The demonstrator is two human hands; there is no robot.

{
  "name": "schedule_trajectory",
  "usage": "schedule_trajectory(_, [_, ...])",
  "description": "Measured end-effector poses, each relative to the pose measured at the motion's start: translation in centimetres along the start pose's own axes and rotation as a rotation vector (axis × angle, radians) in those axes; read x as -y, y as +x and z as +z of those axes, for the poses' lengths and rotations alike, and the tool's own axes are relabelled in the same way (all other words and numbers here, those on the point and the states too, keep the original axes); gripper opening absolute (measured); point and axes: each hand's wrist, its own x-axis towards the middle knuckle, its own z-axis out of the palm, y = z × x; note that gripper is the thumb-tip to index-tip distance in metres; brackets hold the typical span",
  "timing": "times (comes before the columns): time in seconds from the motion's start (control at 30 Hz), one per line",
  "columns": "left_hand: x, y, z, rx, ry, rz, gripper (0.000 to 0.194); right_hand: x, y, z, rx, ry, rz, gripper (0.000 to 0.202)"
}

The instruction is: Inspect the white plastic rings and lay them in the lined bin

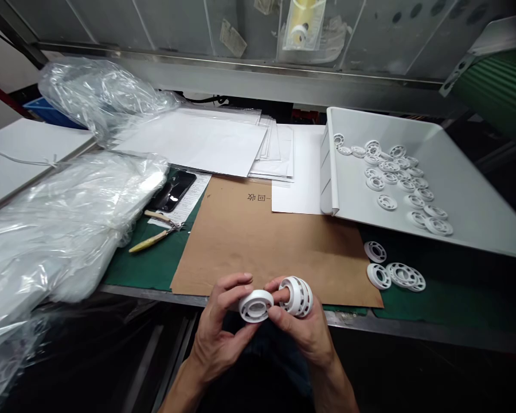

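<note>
Both hands are together over the table's front edge. My left hand grips a white plastic ring with a raised rim and an open centre, fingers on top and thumb below. In my right hand is a stack of white slotted rings, with a finger passing through them. The right thumb reaches to the edge of the left hand's ring. More rings of the same kind, such as a loose ring, lie on the green mat to the right.
A grey tray holding several white rings stands at the right. Brown cardboard covers the mat's middle. Pliers, a black phone and plastic bags are on the left; white sheets lie behind.
</note>
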Motion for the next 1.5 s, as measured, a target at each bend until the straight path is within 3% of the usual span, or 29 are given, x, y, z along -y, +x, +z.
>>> schedule_trajectory(0.53, [-0.5,0.5,-0.1,-0.04,0.127,0.118,0.051,-0.6,0.1,-0.2,-0.022,-0.013,-0.009,0.015])
schedule_trajectory(0.73, [-1.0,0.7,-0.2,-0.004,0.162,0.151,0.048,-1.1,0.1,-0.2,0.017,0.084,0.106,0.02])
schedule_trajectory(1.1, [-1.5,0.9,-0.5,-0.009,0.166,0.022,0.05,0.0,0.2,0.6,0.032,0.046,0.152,0.027])
schedule_trajectory(1.5, [-1.2,0.8,-0.4,-0.004,0.126,0.092,0.037,-0.5,0.2,0.6,0.053,0.072,0.152,0.025])
